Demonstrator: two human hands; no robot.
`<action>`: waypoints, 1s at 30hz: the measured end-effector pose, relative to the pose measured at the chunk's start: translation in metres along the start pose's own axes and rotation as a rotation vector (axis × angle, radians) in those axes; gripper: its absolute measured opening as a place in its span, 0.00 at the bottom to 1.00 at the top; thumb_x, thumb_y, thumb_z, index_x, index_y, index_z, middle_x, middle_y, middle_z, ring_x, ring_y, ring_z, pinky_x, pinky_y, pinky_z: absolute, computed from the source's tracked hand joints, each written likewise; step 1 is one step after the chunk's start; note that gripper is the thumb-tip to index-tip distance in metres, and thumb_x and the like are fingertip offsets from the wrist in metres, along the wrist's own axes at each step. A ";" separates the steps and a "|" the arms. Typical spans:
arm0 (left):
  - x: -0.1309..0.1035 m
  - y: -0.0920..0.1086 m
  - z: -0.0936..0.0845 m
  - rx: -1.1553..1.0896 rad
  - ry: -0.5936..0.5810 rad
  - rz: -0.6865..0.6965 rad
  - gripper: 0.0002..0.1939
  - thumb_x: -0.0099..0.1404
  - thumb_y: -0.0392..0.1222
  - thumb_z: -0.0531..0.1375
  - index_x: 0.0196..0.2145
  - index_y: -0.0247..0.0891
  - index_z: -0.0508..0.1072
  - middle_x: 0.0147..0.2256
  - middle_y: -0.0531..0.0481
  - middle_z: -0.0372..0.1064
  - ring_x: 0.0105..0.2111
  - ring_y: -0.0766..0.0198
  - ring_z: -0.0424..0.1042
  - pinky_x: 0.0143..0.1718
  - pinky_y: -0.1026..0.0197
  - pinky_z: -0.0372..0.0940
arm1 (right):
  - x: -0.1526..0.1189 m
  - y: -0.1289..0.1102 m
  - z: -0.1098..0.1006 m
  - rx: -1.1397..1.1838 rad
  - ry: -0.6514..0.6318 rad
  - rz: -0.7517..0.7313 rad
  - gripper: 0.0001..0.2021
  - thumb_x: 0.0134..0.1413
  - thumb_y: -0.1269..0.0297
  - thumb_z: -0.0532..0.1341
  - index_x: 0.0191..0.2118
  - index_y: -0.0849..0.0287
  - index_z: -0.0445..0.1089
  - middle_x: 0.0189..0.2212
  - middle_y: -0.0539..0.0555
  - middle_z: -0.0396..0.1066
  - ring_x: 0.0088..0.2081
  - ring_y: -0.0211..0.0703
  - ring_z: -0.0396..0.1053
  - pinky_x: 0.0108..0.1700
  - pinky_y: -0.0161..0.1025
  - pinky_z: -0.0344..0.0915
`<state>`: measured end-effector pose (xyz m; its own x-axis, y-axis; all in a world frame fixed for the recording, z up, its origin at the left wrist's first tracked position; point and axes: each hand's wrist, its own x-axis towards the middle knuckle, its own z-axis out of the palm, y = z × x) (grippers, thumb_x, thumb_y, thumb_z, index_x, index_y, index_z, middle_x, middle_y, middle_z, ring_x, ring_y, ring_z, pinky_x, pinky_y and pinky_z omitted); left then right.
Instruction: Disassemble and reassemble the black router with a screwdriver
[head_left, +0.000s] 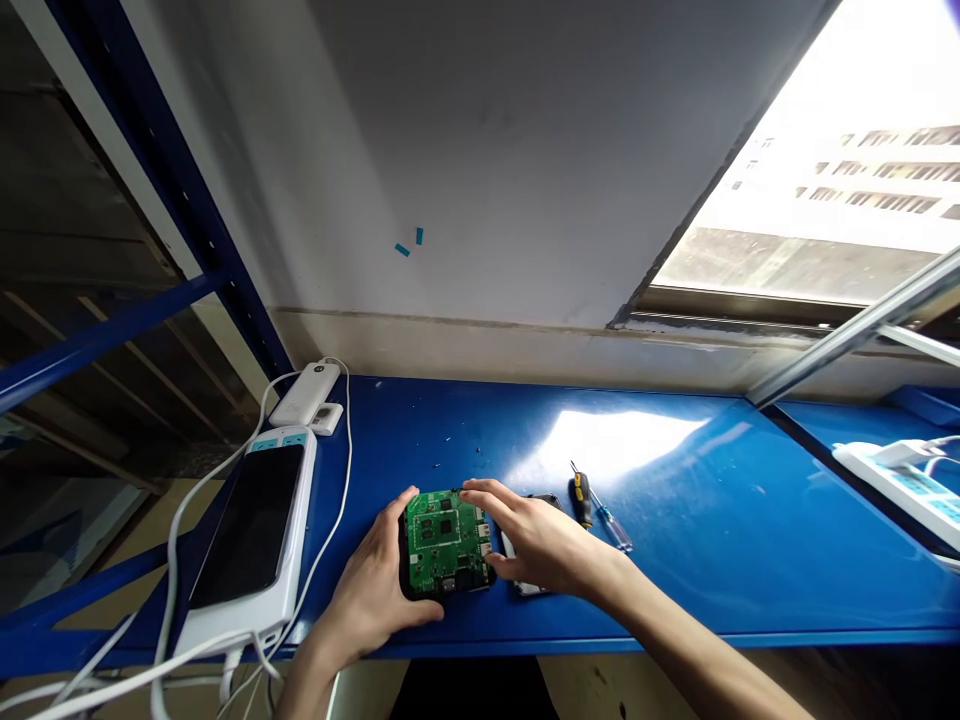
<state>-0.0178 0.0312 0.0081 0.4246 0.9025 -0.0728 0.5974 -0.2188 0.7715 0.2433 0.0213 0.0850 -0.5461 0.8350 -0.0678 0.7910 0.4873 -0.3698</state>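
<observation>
A square green circuit board (439, 550) with chips and metal ports lies face up near the front edge of the blue table. Black edging, apparently a shallow case, shows around its lower corners. My left hand (371, 580) grips its left side, fingers along the far corner and thumb at the near edge. From the right, my right hand (544, 540) holds it, fingertips on the far right corner and thumb against the ports. Partly hidden beneath that hand is a flat piece with a dark rim (553, 500). Several tiny dark bits (478, 450), perhaps screws, lie beyond the board.
Right of my hands lie a yellow-and-black screwdriver (582, 498) and one with a clear bluish handle (616, 530). At left, a phone (249, 525) rests on a white power strip (295, 590), with white cables and a white adapter (306, 393). Blue posts (172, 170) flank the table.
</observation>
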 end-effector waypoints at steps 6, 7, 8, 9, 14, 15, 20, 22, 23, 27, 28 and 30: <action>0.000 0.005 -0.001 0.011 -0.026 -0.068 0.69 0.48 0.39 0.73 0.72 0.49 0.28 0.71 0.34 0.47 0.70 0.41 0.52 0.66 0.37 0.56 | -0.002 0.008 0.000 0.060 0.092 0.007 0.33 0.57 0.72 0.62 0.67 0.60 0.54 0.67 0.69 0.59 0.41 0.48 0.80 0.43 0.48 0.79; 0.000 0.005 -0.001 0.012 -0.027 -0.075 0.70 0.48 0.39 0.73 0.72 0.50 0.28 0.71 0.34 0.48 0.70 0.40 0.52 0.65 0.37 0.57 | -0.002 0.009 -0.002 0.066 0.108 0.009 0.32 0.57 0.72 0.62 0.66 0.61 0.54 0.67 0.69 0.59 0.43 0.50 0.80 0.44 0.49 0.79; -0.001 0.005 -0.001 0.011 -0.027 -0.080 0.70 0.48 0.38 0.73 0.72 0.50 0.28 0.71 0.35 0.49 0.70 0.40 0.52 0.65 0.36 0.57 | -0.001 0.009 -0.004 0.073 0.121 0.009 0.32 0.58 0.72 0.62 0.66 0.61 0.54 0.66 0.69 0.59 0.45 0.51 0.80 0.45 0.49 0.79; -0.001 0.005 0.000 0.009 -0.025 -0.085 0.70 0.48 0.38 0.73 0.72 0.51 0.28 0.70 0.35 0.50 0.70 0.40 0.53 0.65 0.36 0.57 | -0.001 0.010 -0.007 0.082 0.134 0.009 0.32 0.58 0.72 0.63 0.66 0.61 0.54 0.66 0.69 0.59 0.46 0.52 0.79 0.46 0.50 0.79; -0.003 0.010 -0.003 0.016 0.014 -0.058 0.67 0.51 0.38 0.72 0.72 0.55 0.29 0.72 0.38 0.46 0.71 0.40 0.49 0.65 0.33 0.56 | -0.008 0.010 -0.018 0.118 0.179 -0.006 0.33 0.57 0.72 0.64 0.66 0.60 0.55 0.65 0.69 0.60 0.48 0.52 0.79 0.47 0.49 0.78; -0.004 0.014 -0.005 0.031 0.032 -0.037 0.66 0.52 0.38 0.72 0.72 0.56 0.29 0.73 0.40 0.44 0.71 0.40 0.47 0.66 0.33 0.55 | -0.011 0.010 -0.020 0.124 0.181 -0.003 0.33 0.57 0.71 0.64 0.66 0.60 0.55 0.65 0.69 0.60 0.48 0.52 0.79 0.48 0.49 0.78; -0.001 0.035 -0.017 0.203 0.102 0.205 0.63 0.56 0.39 0.70 0.71 0.60 0.29 0.74 0.46 0.38 0.72 0.42 0.46 0.67 0.34 0.55 | -0.027 0.004 -0.027 0.148 0.145 0.019 0.35 0.54 0.71 0.66 0.66 0.61 0.55 0.66 0.69 0.60 0.48 0.55 0.79 0.48 0.49 0.78; 0.000 0.043 -0.022 0.278 0.078 0.312 0.61 0.58 0.37 0.68 0.72 0.61 0.29 0.74 0.46 0.40 0.71 0.42 0.49 0.67 0.34 0.57 | -0.033 0.002 -0.030 0.161 0.143 0.012 0.35 0.54 0.71 0.65 0.67 0.61 0.56 0.66 0.68 0.60 0.49 0.55 0.78 0.49 0.49 0.77; 0.001 0.045 -0.024 0.308 0.065 0.342 0.60 0.59 0.35 0.67 0.72 0.61 0.30 0.74 0.46 0.42 0.71 0.42 0.50 0.66 0.35 0.58 | -0.035 0.001 -0.031 0.168 0.143 0.006 0.35 0.54 0.71 0.65 0.67 0.61 0.55 0.66 0.68 0.60 0.50 0.56 0.78 0.49 0.49 0.77; 0.001 0.054 -0.028 0.368 0.029 0.375 0.58 0.60 0.34 0.65 0.72 0.59 0.31 0.72 0.46 0.48 0.70 0.44 0.53 0.66 0.38 0.61 | -0.045 -0.002 -0.034 0.180 0.145 -0.015 0.35 0.54 0.72 0.63 0.68 0.61 0.54 0.66 0.69 0.60 0.52 0.56 0.77 0.50 0.49 0.77; 0.000 0.056 -0.028 0.370 0.028 0.379 0.58 0.60 0.35 0.66 0.72 0.59 0.31 0.72 0.46 0.48 0.70 0.44 0.54 0.66 0.38 0.61 | -0.047 -0.002 -0.034 0.175 0.145 -0.016 0.35 0.54 0.72 0.63 0.68 0.61 0.54 0.66 0.69 0.59 0.52 0.55 0.77 0.49 0.48 0.77; -0.001 0.060 -0.027 0.369 0.036 0.391 0.57 0.59 0.36 0.66 0.72 0.59 0.32 0.71 0.46 0.49 0.69 0.44 0.55 0.65 0.39 0.62 | -0.052 -0.002 -0.035 0.162 0.160 -0.024 0.35 0.55 0.73 0.62 0.68 0.60 0.53 0.67 0.68 0.58 0.52 0.55 0.76 0.50 0.48 0.76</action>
<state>-0.0005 0.0268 0.0719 0.6436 0.7380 0.2026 0.6011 -0.6514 0.4629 0.2795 -0.0141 0.1213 -0.5032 0.8599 0.0859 0.7165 0.4707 -0.5148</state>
